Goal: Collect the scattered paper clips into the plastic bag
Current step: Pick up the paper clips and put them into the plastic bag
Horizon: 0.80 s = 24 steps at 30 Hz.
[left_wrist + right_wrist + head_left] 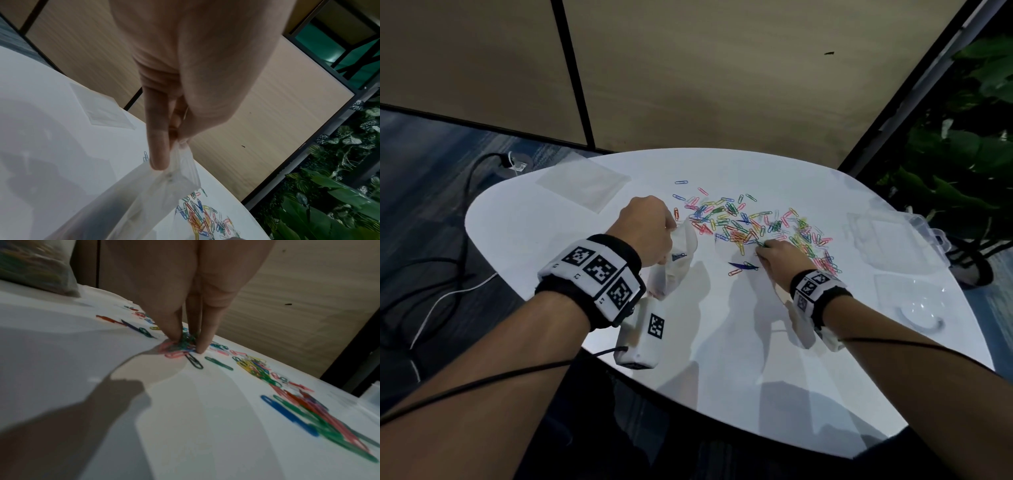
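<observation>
Coloured paper clips lie scattered over the middle of the white table. My left hand pinches the top edge of a clear plastic bag, which hangs open above the table with a few clips inside. In the left wrist view the bag hangs from the fingers. My right hand is down at the near edge of the pile, and its fingertips pinch a small bunch of clips against the table.
A second flat clear bag lies at the far left of the table. A clear plastic box and a clear lid sit at the right. Cables run over the floor at the left, and plants stand at the right.
</observation>
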### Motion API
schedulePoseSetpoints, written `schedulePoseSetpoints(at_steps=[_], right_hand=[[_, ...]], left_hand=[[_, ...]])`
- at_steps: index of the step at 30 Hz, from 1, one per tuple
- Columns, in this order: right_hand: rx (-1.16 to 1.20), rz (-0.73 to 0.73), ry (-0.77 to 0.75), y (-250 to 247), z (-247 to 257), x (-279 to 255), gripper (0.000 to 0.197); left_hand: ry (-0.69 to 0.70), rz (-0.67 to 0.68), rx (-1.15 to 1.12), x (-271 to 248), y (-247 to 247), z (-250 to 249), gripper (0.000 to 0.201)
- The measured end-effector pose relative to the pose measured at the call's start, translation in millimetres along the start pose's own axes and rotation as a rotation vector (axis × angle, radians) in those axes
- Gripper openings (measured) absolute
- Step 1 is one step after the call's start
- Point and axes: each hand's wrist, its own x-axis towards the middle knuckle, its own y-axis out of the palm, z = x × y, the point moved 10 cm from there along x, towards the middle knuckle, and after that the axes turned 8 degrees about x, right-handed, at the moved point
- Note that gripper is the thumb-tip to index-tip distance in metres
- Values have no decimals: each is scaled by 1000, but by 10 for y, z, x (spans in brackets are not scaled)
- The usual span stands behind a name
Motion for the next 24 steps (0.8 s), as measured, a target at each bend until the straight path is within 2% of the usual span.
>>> schedulePoseSetpoints(at_steps=[2, 5, 8, 11, 13, 15, 17, 20, 22, 24], right_hand=[[-2, 6, 55, -40, -9, 11, 18], [114, 16, 244, -118, -212, -2, 19], [482, -82, 484, -274, -510, -99, 14], [1071, -93, 673, -260, -600, -231, 4], [1454, -121, 669, -352, -402, -247, 6], [1826, -118, 616, -484, -65, -243, 23], [2024, -7, 540, -625, 347, -257, 31], [1992, 121, 473, -675, 721, -329, 27], [1855, 69, 504, -614, 705, -369, 23], [1599, 11, 502, -576, 608, -362, 20]], left_hand=[[-8, 6, -14, -5, 15, -17, 30], [-3, 15, -18, -11, 46, -62, 29], [2, 35, 4, -20, 80, -126, 29], [3, 54, 7, -27, 115, -219, 25], [14, 68, 2, -19, 154, -299, 23], [16, 81, -9, -7, 206, -371, 23], [14, 81, -32, 1, 249, -449, 22], [9, 57, -77, -14, 280, -552, 20], [8, 49, -122, -21, 319, -606, 20], [18, 63, -157, -22, 383, -670, 20]])
